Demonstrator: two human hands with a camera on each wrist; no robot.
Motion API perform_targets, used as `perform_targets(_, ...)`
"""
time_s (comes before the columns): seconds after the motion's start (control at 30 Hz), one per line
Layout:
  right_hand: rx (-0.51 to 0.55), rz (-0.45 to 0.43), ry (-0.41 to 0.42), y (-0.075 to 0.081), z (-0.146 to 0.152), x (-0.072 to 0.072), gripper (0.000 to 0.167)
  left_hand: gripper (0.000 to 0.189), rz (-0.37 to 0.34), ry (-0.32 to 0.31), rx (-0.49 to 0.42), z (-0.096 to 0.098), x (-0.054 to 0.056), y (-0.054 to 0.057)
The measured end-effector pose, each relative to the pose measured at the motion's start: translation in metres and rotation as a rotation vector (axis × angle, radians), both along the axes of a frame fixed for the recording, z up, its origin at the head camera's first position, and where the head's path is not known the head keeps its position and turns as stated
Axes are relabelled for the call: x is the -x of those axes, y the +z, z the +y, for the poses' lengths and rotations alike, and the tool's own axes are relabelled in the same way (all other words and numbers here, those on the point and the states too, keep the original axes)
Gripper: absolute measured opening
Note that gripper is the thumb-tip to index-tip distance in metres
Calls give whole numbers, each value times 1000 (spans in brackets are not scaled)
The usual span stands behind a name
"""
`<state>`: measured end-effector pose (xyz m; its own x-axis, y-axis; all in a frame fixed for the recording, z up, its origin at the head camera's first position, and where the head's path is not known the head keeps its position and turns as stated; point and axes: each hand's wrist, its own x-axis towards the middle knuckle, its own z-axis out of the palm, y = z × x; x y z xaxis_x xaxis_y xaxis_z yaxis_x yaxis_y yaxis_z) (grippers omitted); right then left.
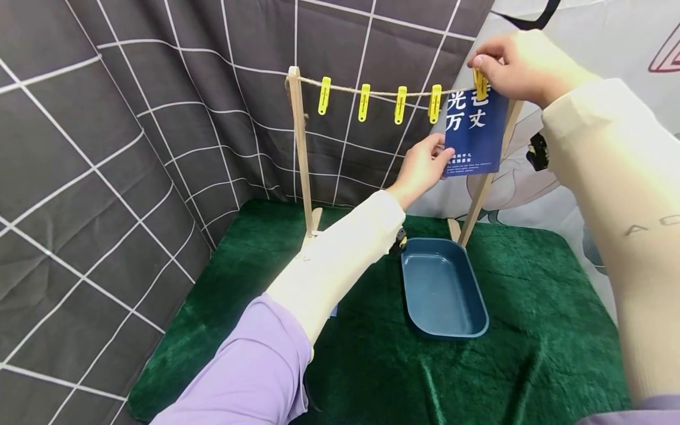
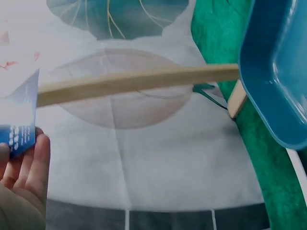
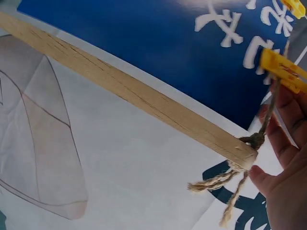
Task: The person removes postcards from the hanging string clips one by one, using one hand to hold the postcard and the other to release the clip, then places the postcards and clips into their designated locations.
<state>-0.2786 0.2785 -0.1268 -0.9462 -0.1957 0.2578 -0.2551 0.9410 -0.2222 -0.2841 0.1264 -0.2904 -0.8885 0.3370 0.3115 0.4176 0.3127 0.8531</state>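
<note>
A blue card (image 1: 478, 139) with white lettering hangs upright at the right end of a twine line (image 1: 382, 94). My left hand (image 1: 423, 160) pinches its lower left edge between thumb and fingers; in the left wrist view the fingers (image 2: 37, 165) lie behind the card. At the card's top, my right hand (image 1: 523, 66) grips a yellow clothespin (image 1: 480, 87) set over the line and the card's upper edge. The right wrist view has that clothespin (image 3: 284, 69) against the fingers, close to the knotted twine end (image 3: 256, 140) on the wooden post.
Several more yellow clothespins (image 1: 363, 103) are clipped along the line to the left. Wooden posts (image 1: 301, 147) hold up the line. A blue tray (image 1: 438, 283) stands on the green cloth (image 1: 372, 378) beside the right post. My left forearm mostly covers a small blue item (image 1: 333, 311).
</note>
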Motion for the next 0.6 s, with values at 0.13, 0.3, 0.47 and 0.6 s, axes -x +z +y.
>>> perform_targets(0.13, -15, 42, 11, -1, 3, -1, 48, 16, -6, -28, -10, 4, -6, -1)
perform_targets(0.3, 19, 42, 14, -5, 6, -2, 47, 18, -86, -69, 17, 2, -12, -9)
perform_targets(0.47, 183, 36, -17, -8, 9, -6, 48, 15, -140, -87, 49, -8, -11, -18)
perform_targets(0.6, 267, 86, -55, -9, 10, -8, 51, 12, -148, -95, 44, -20, -6, -27)
